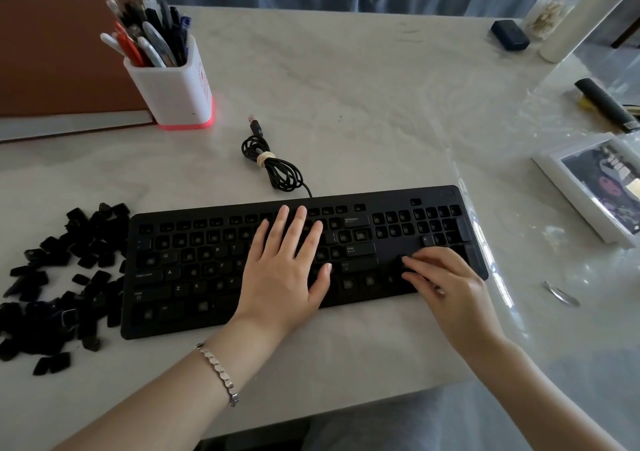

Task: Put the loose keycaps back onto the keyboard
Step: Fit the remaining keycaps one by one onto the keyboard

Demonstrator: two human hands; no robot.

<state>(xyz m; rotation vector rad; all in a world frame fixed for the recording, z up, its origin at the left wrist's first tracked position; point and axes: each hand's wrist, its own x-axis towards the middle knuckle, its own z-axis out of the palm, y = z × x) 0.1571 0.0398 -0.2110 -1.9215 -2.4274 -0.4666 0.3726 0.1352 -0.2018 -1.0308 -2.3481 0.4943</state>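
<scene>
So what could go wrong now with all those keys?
Three things might. The keycaps lie in a jumbled pile, so a wrong one could get picked. The right hand presses near the right end of the keyboard; a cap pushed on crooked might jam. The left hand lies flat over the middle and hides slots, so one could be missed.

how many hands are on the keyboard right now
2. The left hand lies flat with straight fingers over the middle of the keyboard; the right hand rests its fingertips on the right part. No other hand shows.
</scene>
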